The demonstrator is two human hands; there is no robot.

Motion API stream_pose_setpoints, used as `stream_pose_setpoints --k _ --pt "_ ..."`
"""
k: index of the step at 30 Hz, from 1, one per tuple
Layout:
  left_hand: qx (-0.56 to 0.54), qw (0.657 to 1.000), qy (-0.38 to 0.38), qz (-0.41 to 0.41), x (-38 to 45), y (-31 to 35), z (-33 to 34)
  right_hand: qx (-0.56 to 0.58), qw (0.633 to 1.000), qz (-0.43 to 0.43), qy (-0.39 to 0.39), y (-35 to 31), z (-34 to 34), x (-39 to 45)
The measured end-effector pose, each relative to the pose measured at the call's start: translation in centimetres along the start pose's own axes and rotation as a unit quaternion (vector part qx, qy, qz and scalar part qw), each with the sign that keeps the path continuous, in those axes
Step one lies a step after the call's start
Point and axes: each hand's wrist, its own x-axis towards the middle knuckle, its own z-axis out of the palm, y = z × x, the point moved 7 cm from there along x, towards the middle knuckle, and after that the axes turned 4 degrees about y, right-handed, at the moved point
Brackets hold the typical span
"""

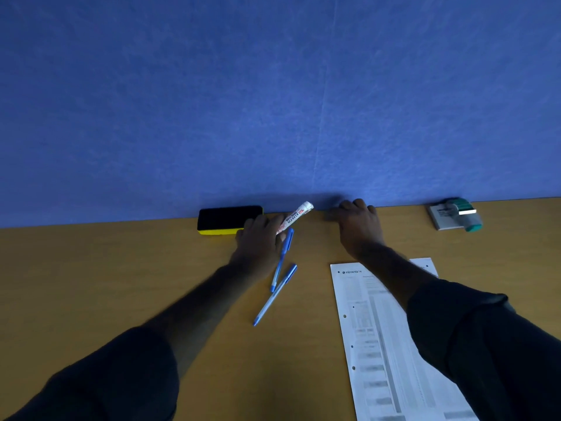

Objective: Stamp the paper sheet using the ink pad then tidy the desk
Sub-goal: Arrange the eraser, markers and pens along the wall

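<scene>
The printed paper sheet [373, 329] lies on the wooden desk [121, 284] at the lower right, partly under my right forearm. A green-handled stamp [466, 215] rests on a small grey ink pad [440, 218] at the far right by the blue partition. My left hand [261, 241] holds a white marker [296, 217] near the back edge. My right hand [358, 226] rests palm down at the back of the desk, fingers curled against the partition; whether it holds anything is hidden.
A black and yellow board eraser [227, 220] sits against the blue partition [273, 101], just left of my left hand. Two blue pens [280, 262] [274, 296] lie crossed beneath that hand, in the desk's middle.
</scene>
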Motion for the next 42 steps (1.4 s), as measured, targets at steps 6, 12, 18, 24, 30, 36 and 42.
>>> stream_pose_setpoints --k 6,12,18,24,30,36,42 --pt "0.100 0.992 -0.008 0.079 3.0 2.7 2.0 -0.005 0.999 0.005 0.041 2.0 -1.7 -0.7" --pt "0.197 0.975 -0.011 0.105 4.6 3.2 4.1 0.003 0.992 -0.122 0.036 -0.8 -1.3 -0.5" --pt "0.135 0.986 0.012 0.099 4.8 3.3 4.2 -0.019 0.995 -0.097 -0.013 -1.5 1.0 -0.4" --pt "0.094 0.991 0.081 -0.047 -0.6 0.9 3.4 -0.058 0.993 -0.099 0.002 -2.2 0.8 0.5" --pt "0.017 0.989 0.070 -0.128 -3.3 -2.2 4.3 -0.043 0.996 -0.080 0.002 -3.4 1.1 1.1" --pt "-0.046 0.991 0.079 -0.096 -3.7 -2.8 3.4 0.005 0.998 -0.058 0.003 -5.3 1.5 1.3" --pt "-0.070 0.993 0.068 -0.070 -4.2 -2.7 2.8 0.021 0.998 -0.050 0.008 -5.4 1.4 1.0"
